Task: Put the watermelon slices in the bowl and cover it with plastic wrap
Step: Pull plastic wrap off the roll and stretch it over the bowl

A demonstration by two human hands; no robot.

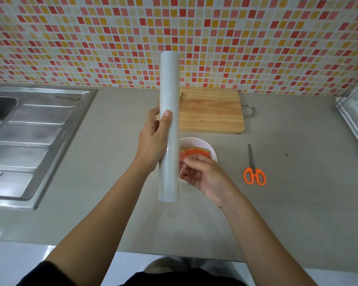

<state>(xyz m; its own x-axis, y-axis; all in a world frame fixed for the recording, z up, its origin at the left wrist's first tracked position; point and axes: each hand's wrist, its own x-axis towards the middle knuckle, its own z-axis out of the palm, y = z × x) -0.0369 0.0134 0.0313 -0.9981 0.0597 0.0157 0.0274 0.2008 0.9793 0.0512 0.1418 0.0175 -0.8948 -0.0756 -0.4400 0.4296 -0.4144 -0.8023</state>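
The left hand (153, 139) reaches forward from a bare forearm and holds the plastic wrap roll (170, 89) upright above the table (287, 203). Its grip is closed round the middle of the tube, with the thumb lying flat across the near face and the fingers curled behind. The right hand (205, 174) comes in from the lower right with its wrist bent inward. Its grip is pinching the loose edge of film (181, 172) just beside the roll's lower part, and some of the fingers show through the clear sheet. Directly behind both hands the white bowl (203, 144) stands on the table. The watermelon slices (196, 152) lie inside it, red flesh and green rind showing, partly hidden by the roll and the right hand. Beyond the bowl a wooden cutting board (211, 112) with a metal loop handle lies flat near the tiled wall (256, 38). A pair of scissors (254, 170) with orange handles lies well to the right of the bowl, blades pointing away from the person. A steel sink (29, 129) with a ribbed drainer fills the left side, and a white rack (355, 112) stands at the far right edge.
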